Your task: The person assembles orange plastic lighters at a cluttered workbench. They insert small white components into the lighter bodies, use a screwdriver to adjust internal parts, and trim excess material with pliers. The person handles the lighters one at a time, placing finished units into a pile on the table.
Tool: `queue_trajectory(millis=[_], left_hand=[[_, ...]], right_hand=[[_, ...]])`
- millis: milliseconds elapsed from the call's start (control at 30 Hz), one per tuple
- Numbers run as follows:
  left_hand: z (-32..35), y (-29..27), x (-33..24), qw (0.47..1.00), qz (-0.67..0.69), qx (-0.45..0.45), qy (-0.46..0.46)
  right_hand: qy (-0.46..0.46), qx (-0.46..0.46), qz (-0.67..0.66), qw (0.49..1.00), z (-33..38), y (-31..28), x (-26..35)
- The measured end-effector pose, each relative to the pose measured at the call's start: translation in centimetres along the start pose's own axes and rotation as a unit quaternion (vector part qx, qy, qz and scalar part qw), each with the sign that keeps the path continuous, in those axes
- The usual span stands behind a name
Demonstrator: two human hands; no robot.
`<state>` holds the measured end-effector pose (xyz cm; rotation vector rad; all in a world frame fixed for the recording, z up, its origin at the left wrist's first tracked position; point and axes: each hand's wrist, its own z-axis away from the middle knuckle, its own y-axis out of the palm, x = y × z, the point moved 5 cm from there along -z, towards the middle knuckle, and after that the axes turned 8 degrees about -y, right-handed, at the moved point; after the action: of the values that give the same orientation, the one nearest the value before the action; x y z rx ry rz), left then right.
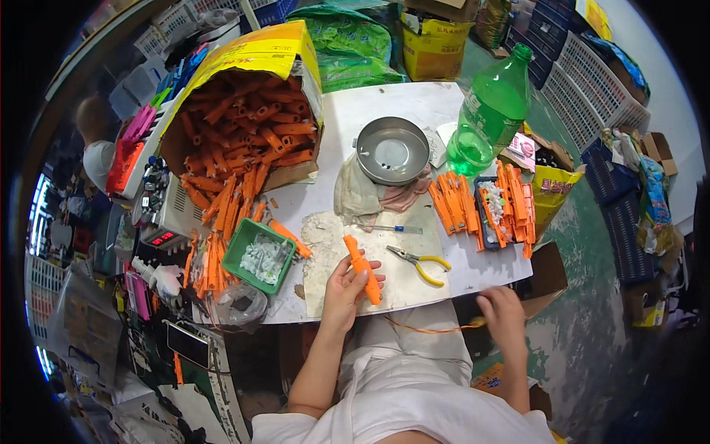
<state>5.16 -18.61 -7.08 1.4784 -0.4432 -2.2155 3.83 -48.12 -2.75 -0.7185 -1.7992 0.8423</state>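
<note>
My left hand (pixel 343 294) grips a long orange plastic casing (pixel 362 270) over the near edge of the worn board on the table. Off the table's near right edge is my right hand (pixel 504 317), its fingers curled in; whatever they hold, if anything, is hidden. A thin orange-yellow wire (pixel 429 328) runs over my lap toward the right hand. Pliers with yellow handles (pixel 423 264) lie on the board to the right of the held casing. Beyond them rests a thin screwdriver-like tool with a blue end (pixel 399 229).
A large carton (pixel 310 52) spills orange casings (pixel 251 126) at the left. Near it stands a green tray (pixel 231 251) of small white parts. Farther back are a metal bowl (pixel 392 151) on a cloth and a green bottle (pixel 497 103). More casings (pixel 452 203) lie at the right.
</note>
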Motion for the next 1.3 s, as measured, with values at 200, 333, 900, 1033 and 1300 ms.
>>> queue_trajectory(millis=[200,333,900,1033,1300], left_hand=[[2.0,0.7,0.2,1.0,0.001,-0.001,-0.011],[2.8,0.9,0.2,0.999,-0.015,0.016,-0.034],[3.8,-0.1,-0.2,0.994,-0.083,0.055,-0.035],[4.0,-0.2,-0.6,0.991,-0.11,0.059,-0.043],[4.5,0.3,-1.3,0.981,-0.146,0.104,-0.068]], right_hand=[[-0.192,-0.022,-0.056,0.98,-10.3,8.2,6.3],[-0.236,-0.014,0.01,0.972,-15.2,12.1,5.8],[-0.059,0.221,-0.277,0.933,-9.2,5.2,8.7],[-0.007,0.269,-0.37,0.889,-9.1,6.0,7.3],[0.146,0.41,-0.489,0.756,-8.8,5.8,6.9]])
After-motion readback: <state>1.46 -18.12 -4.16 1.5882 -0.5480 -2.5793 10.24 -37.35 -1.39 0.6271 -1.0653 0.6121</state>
